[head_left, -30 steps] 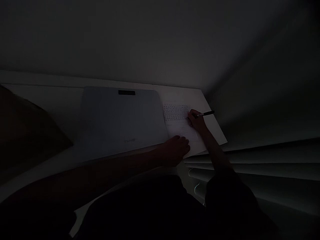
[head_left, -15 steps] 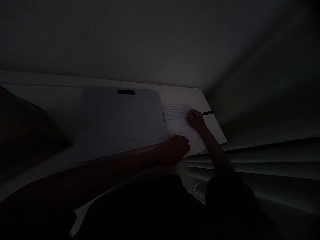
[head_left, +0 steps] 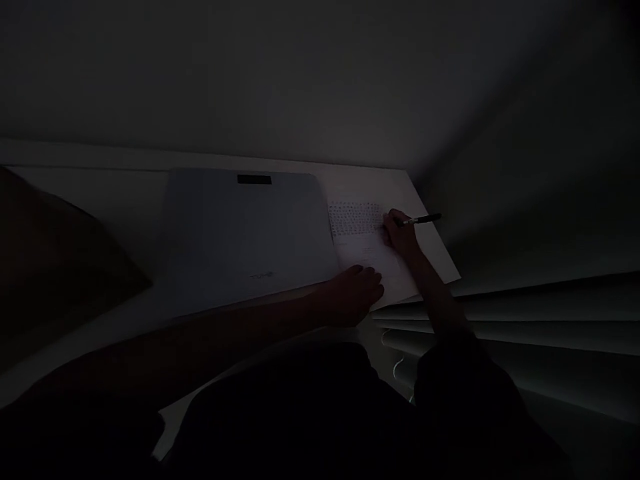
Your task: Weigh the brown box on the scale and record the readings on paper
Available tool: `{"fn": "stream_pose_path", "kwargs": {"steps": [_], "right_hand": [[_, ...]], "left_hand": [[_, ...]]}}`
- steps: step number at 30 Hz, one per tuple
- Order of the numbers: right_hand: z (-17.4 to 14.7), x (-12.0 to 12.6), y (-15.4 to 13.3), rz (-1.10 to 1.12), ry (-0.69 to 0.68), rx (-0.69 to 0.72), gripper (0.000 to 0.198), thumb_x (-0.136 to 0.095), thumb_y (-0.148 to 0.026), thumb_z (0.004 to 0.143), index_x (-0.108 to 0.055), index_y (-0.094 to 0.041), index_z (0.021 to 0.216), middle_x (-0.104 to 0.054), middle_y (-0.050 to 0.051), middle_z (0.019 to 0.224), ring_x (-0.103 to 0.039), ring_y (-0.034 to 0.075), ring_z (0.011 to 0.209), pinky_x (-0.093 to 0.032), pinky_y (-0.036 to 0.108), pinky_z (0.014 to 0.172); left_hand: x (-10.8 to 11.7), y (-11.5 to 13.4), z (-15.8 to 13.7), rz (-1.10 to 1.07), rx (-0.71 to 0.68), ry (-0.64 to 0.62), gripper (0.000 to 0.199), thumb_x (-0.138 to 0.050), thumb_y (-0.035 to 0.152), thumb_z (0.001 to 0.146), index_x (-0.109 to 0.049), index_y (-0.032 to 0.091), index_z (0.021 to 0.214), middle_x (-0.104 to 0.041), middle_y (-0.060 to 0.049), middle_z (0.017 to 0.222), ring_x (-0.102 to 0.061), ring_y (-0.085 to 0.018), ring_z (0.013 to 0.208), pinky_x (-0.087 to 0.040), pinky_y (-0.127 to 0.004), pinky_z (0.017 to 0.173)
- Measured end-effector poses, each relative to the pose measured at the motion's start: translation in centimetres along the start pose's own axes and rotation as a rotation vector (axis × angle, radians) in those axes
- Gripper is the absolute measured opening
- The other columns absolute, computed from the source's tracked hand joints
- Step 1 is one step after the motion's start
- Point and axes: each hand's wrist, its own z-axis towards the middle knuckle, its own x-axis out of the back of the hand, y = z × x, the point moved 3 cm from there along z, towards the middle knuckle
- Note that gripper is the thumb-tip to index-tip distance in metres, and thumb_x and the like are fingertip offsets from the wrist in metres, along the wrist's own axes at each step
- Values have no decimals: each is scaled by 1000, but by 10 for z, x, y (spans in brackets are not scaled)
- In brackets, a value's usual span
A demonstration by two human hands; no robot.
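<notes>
My right hand [head_left: 401, 233] is closed around a dark pen [head_left: 425, 219], whose back end points to the right. It rests on the right side of a sheet of paper [head_left: 367, 257]. Rows of small dark marks cover the upper part of this sheet, with fainter lines lower down. My left hand [head_left: 356, 293] lies flat over the paper's lower left edge, fingers stretched out. Its forearm runs along the front of a closed grey laptop [head_left: 245, 230]. The pen's tip is hidden by the right hand, and the whole scene is very dim.
The white desk [head_left: 435, 257] ends in a corner at the right, with a wall [head_left: 250, 87] behind it. Hanging folds like a curtain [head_left: 550, 340] fill the lower right. A dark brown shape [head_left: 60, 247] stands at the left.
The whole view has shifted slightly, so the desk, laptop and hands sit a little further right and higher. My right hand still holds the pen, and my left hand stays on the paper.
</notes>
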Motion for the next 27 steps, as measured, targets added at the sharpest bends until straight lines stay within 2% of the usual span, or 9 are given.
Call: {"fn": "stream_pose_path", "kwargs": {"steps": [5,9,13,16,21,24,27], "right_hand": [[1,7,-6,-265,128,205,54,-51,-68,98,-42,-20,77,-46,0,63,-45,13,57,-38,27,54],[2,12,-6,-359,214,253,46,-50,-63,101,-50,-19,87,-53,2,74,-51,15,67,-41,28,61],[2,11,-14,-310,154,334,42,-57,-59,100,-59,-17,100,-61,3,85,-56,14,75,-47,26,67],[2,9,-16,-205,101,310,43,-61,-57,98,-62,-16,110,-63,6,99,-59,14,83,-49,24,65],[3,7,-11,-247,77,411,28,-54,-39,102,-63,-16,116,-64,8,110,-62,19,100,-54,35,90],[5,5,-3,-305,9,358,31,-42,-33,106,-60,-19,126,-62,8,122,-60,21,111,-53,41,99],[6,3,0,-354,-50,336,33,-41,-29,105,-58,-20,132,-59,10,130,-56,24,120,-51,45,104]], "left_hand": [[2,0,-1,11,-2,-3,33,-48,16,98,-61,9,128,-60,-17,138,-55,-32,124,-44,-43,97],[2,0,-1,21,-8,-21,38,-54,19,96,-60,7,131,-59,-19,141,-55,-34,126,-45,-44,99],[2,-1,0,27,0,-36,41,-54,18,95,-59,6,134,-58,-19,143,-55,-33,127,-45,-44,101],[3,0,-1,50,-17,-19,40,-51,18,97,-60,6,134,-59,-20,142,-55,-32,128,-45,-43,103],[0,-2,-6,68,-32,52,40,-49,18,98,-60,5,135,-60,-20,142,-55,-33,130,-45,-44,105],[-3,-4,-9,67,-34,65,42,-47,19,100,-57,5,138,-59,-21,143,-54,-34,131,-45,-46,106],[-4,-3,-10,95,-58,81,42,-47,20,101,-56,4,138,-60,-21,141,-56,-34,129,-45,-46,106]]}}
